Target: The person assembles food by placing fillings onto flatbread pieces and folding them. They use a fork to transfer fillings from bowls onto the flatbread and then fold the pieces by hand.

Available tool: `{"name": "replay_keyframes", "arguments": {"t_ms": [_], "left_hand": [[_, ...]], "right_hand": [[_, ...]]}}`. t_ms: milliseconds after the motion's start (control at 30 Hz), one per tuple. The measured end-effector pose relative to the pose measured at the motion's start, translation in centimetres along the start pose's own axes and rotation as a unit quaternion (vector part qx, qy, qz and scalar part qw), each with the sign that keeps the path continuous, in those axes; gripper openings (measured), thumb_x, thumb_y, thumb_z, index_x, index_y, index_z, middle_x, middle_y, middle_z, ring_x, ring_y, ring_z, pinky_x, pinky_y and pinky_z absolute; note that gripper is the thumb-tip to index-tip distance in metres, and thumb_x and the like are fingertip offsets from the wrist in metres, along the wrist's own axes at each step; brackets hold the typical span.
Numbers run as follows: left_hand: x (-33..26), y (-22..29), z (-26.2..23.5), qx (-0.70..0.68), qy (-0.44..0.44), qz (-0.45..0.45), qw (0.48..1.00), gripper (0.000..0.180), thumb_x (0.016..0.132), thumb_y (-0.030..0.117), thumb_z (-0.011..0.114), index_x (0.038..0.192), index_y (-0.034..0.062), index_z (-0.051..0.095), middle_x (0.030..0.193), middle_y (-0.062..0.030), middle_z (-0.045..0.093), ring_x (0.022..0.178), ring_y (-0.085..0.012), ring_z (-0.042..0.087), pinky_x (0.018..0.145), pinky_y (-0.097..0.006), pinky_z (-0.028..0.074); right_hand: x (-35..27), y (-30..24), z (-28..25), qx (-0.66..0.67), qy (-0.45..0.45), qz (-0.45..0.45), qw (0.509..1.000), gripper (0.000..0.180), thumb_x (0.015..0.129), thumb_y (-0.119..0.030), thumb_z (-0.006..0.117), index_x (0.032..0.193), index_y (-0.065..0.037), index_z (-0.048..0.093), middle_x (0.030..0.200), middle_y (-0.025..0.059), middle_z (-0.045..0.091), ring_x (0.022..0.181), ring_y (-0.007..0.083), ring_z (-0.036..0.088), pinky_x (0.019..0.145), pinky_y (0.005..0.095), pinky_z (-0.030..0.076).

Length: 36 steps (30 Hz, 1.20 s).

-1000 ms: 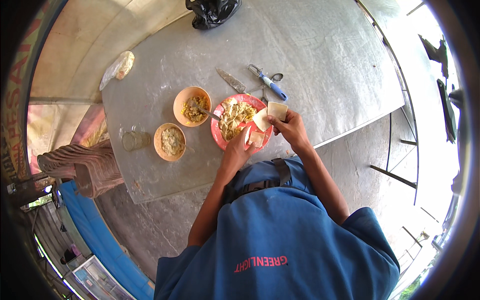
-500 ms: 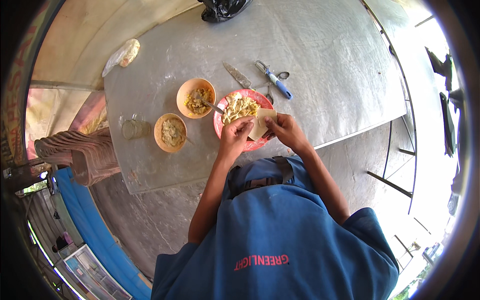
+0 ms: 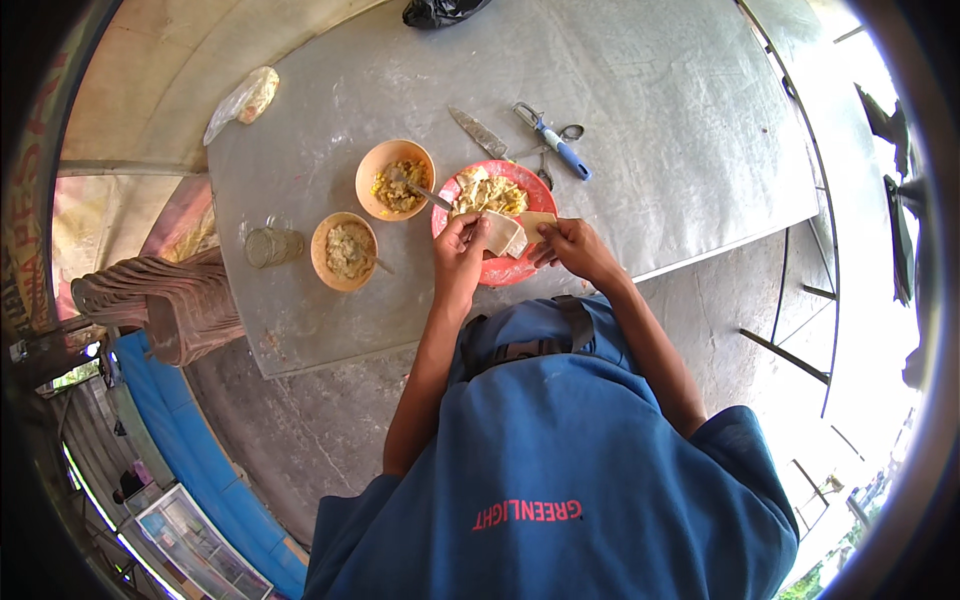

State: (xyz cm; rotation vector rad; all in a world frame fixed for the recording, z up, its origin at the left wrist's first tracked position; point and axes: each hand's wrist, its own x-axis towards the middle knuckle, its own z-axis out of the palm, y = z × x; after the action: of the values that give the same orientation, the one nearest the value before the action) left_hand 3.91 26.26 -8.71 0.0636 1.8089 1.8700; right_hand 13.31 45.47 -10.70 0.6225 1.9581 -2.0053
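Note:
Over the near part of a red plate (image 3: 442, 226), my left hand (image 3: 459, 258) pinches pale, flat squares (image 3: 506, 236) that look like dough wrappers. My right hand (image 3: 578, 250) has its fingers closed on another pale wrapper (image 3: 539, 221), just right of them. The right fingertips are partly hidden by the hand itself. Pale, folded pieces of food (image 3: 492, 194) lie on the far half of the plate. Left of it, an orange bowl (image 3: 366, 196) contains a yellow, chopped mix and a spoon (image 3: 432, 197), whose handle reaches over the plate's rim.
A second orange bowl (image 3: 322, 270) with pale mash and a spoon stands nearer me, beside a glass jar (image 3: 272, 247). Beyond the plate lie a knife (image 3: 478, 132) and a blue-handled peeler (image 3: 563, 155). A plastic bag (image 3: 244, 100) and a black bag (image 3: 440, 12) rest farther off.
The pale wrappers have come apart: one is now in my right hand, to the right of those in my left. The bowls and tools keep their places; the view has shifted slightly.

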Motion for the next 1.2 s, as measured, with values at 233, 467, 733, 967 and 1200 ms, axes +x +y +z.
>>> {"name": "replay_keyframes", "arguments": {"t_ms": [233,467,733,967,1200], "left_hand": [[-0.8,-0.5,-0.5,-0.089,0.022,-0.061,0.994,0.026,0.103,0.010,0.054,0.124,-0.0029,0.058,0.112,-0.0103,0.067,0.101,-0.0172,0.067,0.083,-0.032,0.060],[0.1,-3.1,-0.1,0.036,-0.043,-0.025,0.998,0.030,0.102,0.007,0.054,0.129,-0.0032,0.057,0.120,-0.0114,0.066,0.110,-0.0165,0.063,0.092,-0.030,0.054],[-1.1,0.2,1.6,0.015,-0.090,-0.047,0.995,0.027,0.097,0.013,0.066,0.119,-0.0026,0.065,0.102,-0.0083,0.070,0.093,-0.0121,0.066,0.078,-0.028,0.056],[-0.9,1.5,0.3,0.004,-0.062,-0.038,0.997,0.022,0.095,0.010,0.069,0.112,-0.0024,0.068,0.097,-0.0047,0.069,0.083,-0.0095,0.064,0.070,-0.026,0.058],[-2.1,2.0,-0.6,-0.052,-0.066,-0.037,0.996,0.024,0.095,0.010,0.069,0.115,-0.0022,0.067,0.099,-0.0049,0.070,0.086,-0.0094,0.064,0.073,-0.026,0.057]], "right_hand": [[0.6,1.0,0.8,-0.068,0.008,0.022,0.997,0.036,0.103,-0.027,0.055,0.096,0.005,0.069,0.077,0.0105,0.074,0.066,0.0160,0.070,0.065,0.0299,0.056],[-0.4,-0.6,-0.2,0.065,0.024,-0.019,0.997,0.034,0.102,-0.032,0.058,0.095,0.000,0.069,0.077,0.0075,0.073,0.068,0.0119,0.068,0.064,0.0276,0.055],[-2.0,-3.2,0.3,-0.009,-0.044,-0.021,0.999,0.033,0.098,-0.035,0.065,0.097,-0.003,0.069,0.073,0.0035,0.069,0.069,0.0090,0.066,0.061,0.0257,0.051],[-1.8,-3.6,1.2,0.045,-0.015,-0.064,0.997,0.031,0.098,-0.031,0.066,0.094,-0.001,0.070,0.076,0.0040,0.070,0.070,0.0089,0.066,0.064,0.0261,0.053],[-2.0,-3.6,1.8,0.091,-0.050,-0.053,0.993,0.027,0.099,-0.026,0.065,0.092,0.000,0.071,0.077,0.0026,0.070,0.071,0.0084,0.065,0.067,0.0256,0.054]]}}
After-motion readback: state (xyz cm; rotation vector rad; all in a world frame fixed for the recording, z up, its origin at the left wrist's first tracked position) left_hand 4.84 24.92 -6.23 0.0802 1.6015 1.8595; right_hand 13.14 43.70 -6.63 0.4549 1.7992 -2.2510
